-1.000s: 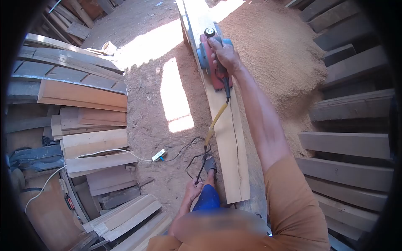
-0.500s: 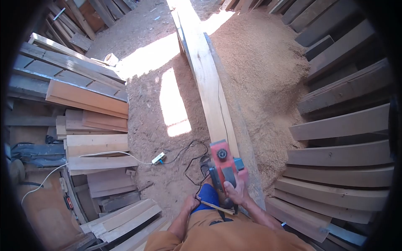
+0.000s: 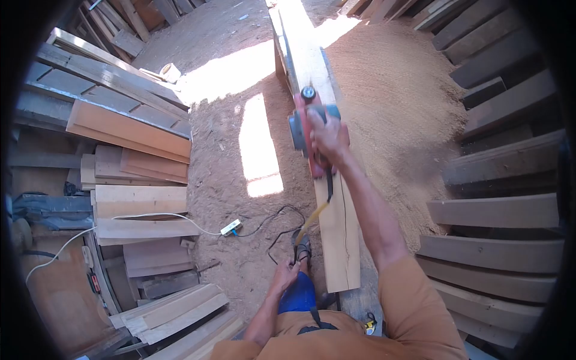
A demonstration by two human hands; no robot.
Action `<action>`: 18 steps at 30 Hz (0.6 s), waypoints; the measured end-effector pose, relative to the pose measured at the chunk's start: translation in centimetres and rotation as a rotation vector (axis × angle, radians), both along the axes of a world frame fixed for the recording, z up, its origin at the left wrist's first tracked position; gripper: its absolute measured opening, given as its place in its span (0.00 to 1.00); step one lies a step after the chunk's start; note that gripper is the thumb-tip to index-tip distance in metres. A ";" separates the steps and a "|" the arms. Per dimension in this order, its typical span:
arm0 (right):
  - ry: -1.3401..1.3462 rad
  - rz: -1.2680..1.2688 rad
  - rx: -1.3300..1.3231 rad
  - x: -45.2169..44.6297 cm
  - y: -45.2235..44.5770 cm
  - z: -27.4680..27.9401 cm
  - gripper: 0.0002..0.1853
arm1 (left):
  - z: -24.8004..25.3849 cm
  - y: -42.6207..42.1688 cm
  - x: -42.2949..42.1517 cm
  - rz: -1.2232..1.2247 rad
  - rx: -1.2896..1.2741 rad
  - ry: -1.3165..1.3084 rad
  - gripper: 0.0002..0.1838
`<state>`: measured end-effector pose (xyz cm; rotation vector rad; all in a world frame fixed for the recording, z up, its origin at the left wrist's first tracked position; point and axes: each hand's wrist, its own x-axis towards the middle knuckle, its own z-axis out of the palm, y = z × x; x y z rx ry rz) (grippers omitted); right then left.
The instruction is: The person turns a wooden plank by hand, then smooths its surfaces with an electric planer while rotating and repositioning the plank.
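Several boards stacked left; sawdust beside plank; cord loops near foot.

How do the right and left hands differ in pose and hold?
Hold: the right hand grips the red power planer on the plank; the left hand holds the cord.
Reach: the right hand is far forward, arm stretched out; the left hand is close to the body, near the blue shorts.
Height in view: the right hand sits much higher than the left.
Shared: both are bare.
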<state>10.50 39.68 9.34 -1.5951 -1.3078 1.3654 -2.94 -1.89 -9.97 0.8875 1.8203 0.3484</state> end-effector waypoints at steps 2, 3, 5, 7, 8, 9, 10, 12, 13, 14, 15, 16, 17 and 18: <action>-0.053 -0.010 -0.006 -1.4 6.9 1.0 0.29 | 0.3 2.4 0.4 -0.012 0.094 0.023 0.17; -0.074 -0.009 -0.017 -2.2 10.1 1.2 0.29 | 0.3 2.9 0.3 -0.020 0.136 0.038 0.16; -0.046 -0.029 0.083 -3.3 15.6 0.1 0.30 | -3.0 2.3 -0.3 0.044 0.196 -0.008 0.14; 0.007 0.006 0.119 -3.2 20.0 -2.4 0.38 | -4.1 1.9 -0.5 0.103 0.183 -0.038 0.14; 0.031 0.018 0.136 -2.9 20.7 -3.4 0.42 | -3.6 2.0 -0.9 0.127 0.142 -0.044 0.15; 0.043 0.022 0.128 -2.8 20.3 -3.4 0.42 | -3.6 1.8 -1.3 0.147 0.106 -0.049 0.17; 0.054 0.022 0.121 -2.5 19.7 -3.3 0.42 | -3.6 1.6 -1.7 0.140 0.096 -0.028 0.17; 0.031 0.009 0.082 -1.5 17.1 -2.5 0.41 | -1.6 1.8 -2.2 0.147 -0.063 -0.070 0.17; 0.035 0.003 0.053 -0.7 15.2 -2.3 0.36 | -0.3 1.5 -2.4 0.144 -0.144 -0.091 0.17; 0.043 -0.004 0.023 0.1 12.9 -2.1 0.32 | -3.4 -0.8 -3.2 0.000 -0.050 0.051 0.17; 0.053 -0.010 0.009 0.8 10.8 -1.3 0.29 | -2.8 -1.3 -3.2 -0.041 -0.076 0.056 0.16; 0.053 -0.039 0.004 1.6 7.8 -0.2 0.28 | -1.7 -1.5 -3.1 -0.081 -0.100 0.064 0.16; 0.067 -0.043 -0.037 2.7 4.8 0.4 0.27 | -0.5 -1.5 -3.1 -0.119 -0.119 0.078 0.15; 0.083 -0.044 -0.077 3.9 1.5 0.7 0.25 | 0.8 -1.8 -2.9 -0.090 -0.102 0.057 0.15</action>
